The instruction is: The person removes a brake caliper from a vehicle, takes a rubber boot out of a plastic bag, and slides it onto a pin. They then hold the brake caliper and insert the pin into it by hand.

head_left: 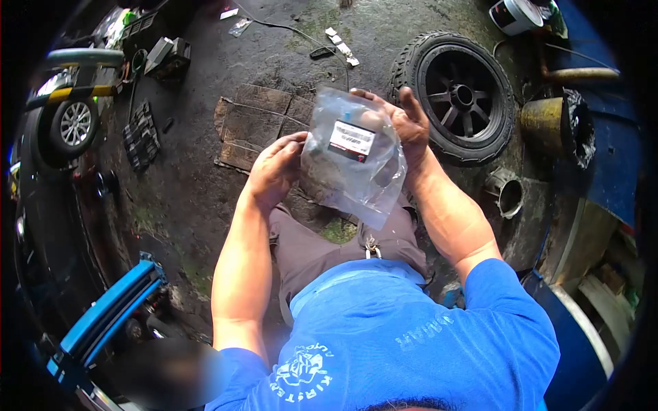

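Note:
A clear plastic bag [349,181] with a white barcode label [353,138] on a dark patch is held up in front of my body. At the bag's left edge, my left hand [276,168] has its fingers bent and pressed together on the plastic. My right hand [404,123] is at the upper right of the bag, its fingers behind the plastic and its thumb raised. The bag looks thin and mostly flat; a small blue spot shows above the label.
Flattened cardboard [257,116] lies on the dark floor ahead. A wheel with a tyre [507,96] lies at the right, near a yellowish cylinder [541,125] and a metal can [507,195]. At the left are a car wheel [75,127] and a blue metal arm [103,308].

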### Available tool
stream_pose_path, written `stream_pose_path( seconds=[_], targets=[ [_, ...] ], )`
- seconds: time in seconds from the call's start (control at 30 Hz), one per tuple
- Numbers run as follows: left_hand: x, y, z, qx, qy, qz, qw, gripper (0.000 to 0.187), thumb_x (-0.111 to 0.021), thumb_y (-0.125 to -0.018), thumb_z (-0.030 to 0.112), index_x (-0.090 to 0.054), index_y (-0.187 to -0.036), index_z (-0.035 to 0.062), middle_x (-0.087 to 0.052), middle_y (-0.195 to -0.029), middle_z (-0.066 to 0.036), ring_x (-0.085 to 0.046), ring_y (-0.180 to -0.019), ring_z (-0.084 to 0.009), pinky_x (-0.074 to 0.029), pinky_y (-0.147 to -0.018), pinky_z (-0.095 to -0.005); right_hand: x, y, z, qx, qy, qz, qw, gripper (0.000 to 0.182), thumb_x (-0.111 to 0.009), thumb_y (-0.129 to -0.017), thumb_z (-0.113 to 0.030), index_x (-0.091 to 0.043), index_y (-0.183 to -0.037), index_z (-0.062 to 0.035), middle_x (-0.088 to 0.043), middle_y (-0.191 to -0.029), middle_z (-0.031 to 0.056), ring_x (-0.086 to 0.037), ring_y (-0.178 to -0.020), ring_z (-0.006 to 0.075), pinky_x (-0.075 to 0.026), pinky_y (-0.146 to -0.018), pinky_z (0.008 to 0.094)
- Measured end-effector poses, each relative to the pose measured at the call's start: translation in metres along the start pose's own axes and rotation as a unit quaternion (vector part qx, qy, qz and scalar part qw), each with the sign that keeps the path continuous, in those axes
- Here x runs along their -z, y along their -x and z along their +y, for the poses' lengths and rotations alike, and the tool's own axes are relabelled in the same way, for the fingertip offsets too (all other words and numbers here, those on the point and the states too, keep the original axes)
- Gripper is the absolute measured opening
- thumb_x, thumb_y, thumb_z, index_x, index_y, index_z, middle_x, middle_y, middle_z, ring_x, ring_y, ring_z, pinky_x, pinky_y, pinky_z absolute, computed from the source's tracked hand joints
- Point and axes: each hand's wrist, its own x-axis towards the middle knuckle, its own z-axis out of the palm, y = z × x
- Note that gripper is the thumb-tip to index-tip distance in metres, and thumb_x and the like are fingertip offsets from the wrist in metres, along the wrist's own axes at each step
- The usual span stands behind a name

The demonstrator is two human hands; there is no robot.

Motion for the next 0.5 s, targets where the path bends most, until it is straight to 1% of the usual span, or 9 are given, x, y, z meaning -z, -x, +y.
stream_pose_path(
  seconds=[0.07,0.13,0.17,0.2,0.27,0.3,0.4,0.47,0.5],
  targets=[
    [0.029,-0.015,-0.001,0.05,-0.039,0.011,0.998,0.031,-0.066,-0.09,0.014,-0.06,-0.116,-0.0004,-0.068,-0.105,-0.007,-0.065,-0.095,-0.0166,-0.051,-0.085,-0.0325,0.017,-0.023,0.012,-0.017,0.043,-0.001,0.999,0.07,-0.044,-0.095,-0.053,-0.041,-0.136,0.0043,-0.056,-0.125,0.0227,-0.058,-0.114,0.0322,-0.046,-0.099,0.0431],
    [0.034,-0.013,0.007,0.041,-0.043,0.016,0.998,0.024,-0.067,-0.089,0.013,-0.063,-0.109,0.0,-0.069,-0.099,-0.007,-0.066,-0.091,-0.0168,-0.053,-0.084,-0.0319,0.054,-0.043,0.012,0.034,0.258,0.101,0.96,0.065,-0.043,-0.098,-0.05,-0.044,-0.134,0.0047,-0.057,-0.125,0.0205,-0.058,-0.113,0.0287,-0.046,-0.098,0.0374],
    [0.05,-0.011,0.008,0.035,-0.049,0.03,0.998,0.025,-0.067,-0.089,0.013,-0.063,-0.11,-0.0001,-0.069,-0.1,-0.007,-0.066,-0.09,-0.0171,-0.054,-0.083,-0.0321,0.07,-0.048,0.019,0.109,0.487,0.255,0.828,0.055,-0.049,-0.099,-0.041,-0.048,-0.13,0.0046,-0.058,-0.124,0.017,-0.058,-0.109,0.0235,-0.045,-0.095,0.0325],
    [0.067,-0.007,0.01,0.024,-0.052,0.047,0.997,0.025,-0.067,-0.089,0.013,-0.063,-0.11,-0.0002,-0.069,-0.1,-0.008,-0.066,-0.09,-0.0175,-0.054,-0.082,-0.0323,0.047,-0.05,0.031,0.189,0.562,0.302,0.747,0.053,-0.057,-0.096,-0.036,-0.047,-0.129,0.0045,-0.061,-0.115,0.0119,-0.059,-0.099,0.0174,-0.047,-0.088,0.0287],
    [0.09,0.005,0.021,0.016,-0.023,0.048,0.998,0.026,-0.064,-0.091,0.013,-0.062,-0.113,-0.0011,-0.069,-0.1,-0.01,-0.067,-0.088,-0.0199,-0.056,-0.079,-0.0353,0.029,-0.046,0.05,0.295,0.513,0.292,0.752,0.054,-0.06,-0.095,-0.033,-0.042,-0.131,0.0047,-0.061,-0.102,0.0073,-0.057,-0.087,0.012,-0.047,-0.079,0.0263],
    [0.098,0.012,0.028,0.009,-0.016,0.064,0.998,0.026,-0.063,-0.091,0.013,-0.062,-0.113,-0.0014,-0.069,-0.101,-0.011,-0.068,-0.087,-0.0205,-0.057,-0.079,-0.0361,0.022,-0.04,0.063,0.291,0.561,0.27,0.727,0.06,-0.06,-0.095,-0.036,-0.037,-0.133,0.0051,-0.058,-0.094,0.0046,-0.054,-0.08,0.0097,-0.047,-0.071,0.0253],
    [0.113,0.027,0.037,0.006,0.007,0.083,0.996,0.029,-0.063,-0.091,0.012,-0.06,-0.116,-0.0022,-0.068,-0.102,-0.014,-0.068,-0.089,-0.0245,-0.056,-0.082,-0.039,0.026,-0.04,0.103,0.113,0.511,0.273,0.807,0.072,-0.059,-0.094,-0.043,-0.029,-0.141,0.002,-0.061,-0.109,0.0115,-0.06,-0.092,0.0139,-0.05,-0.076,0.0275],
    [0.118,0.031,0.038,0.0,0.011,0.084,0.996,0.027,-0.062,-0.092,0.012,-0.061,-0.115,-0.0022,-0.069,-0.101,-0.012,-0.068,-0.087,-0.0217,-0.057,-0.08,-0.0365,0.036,-0.051,0.12,0.083,0.522,0.274,0.804,0.085,-0.059,-0.09,-0.05,-0.02,-0.148,-0.0009,-0.059,-0.12,0.015,-0.06,-0.104,0.0203,-0.05,-0.085,0.0327],
    [0.12,0.031,0.036,-0.008,0.001,0.09,0.996,0.028,-0.063,-0.092,0.012,-0.061,-0.116,-0.0023,-0.068,-0.102,-0.012,-0.067,-0.088,-0.0208,-0.056,-0.081,-0.0354,0.041,-0.055,0.124,0.084,0.477,0.264,0.834,0.085,-0.059,-0.091,-0.05,-0.019,-0.149,-0.0022,-0.059,-0.116,0.0122,-0.059,-0.101,0.0183,-0.049,-0.083,0.0314]
  ],
)
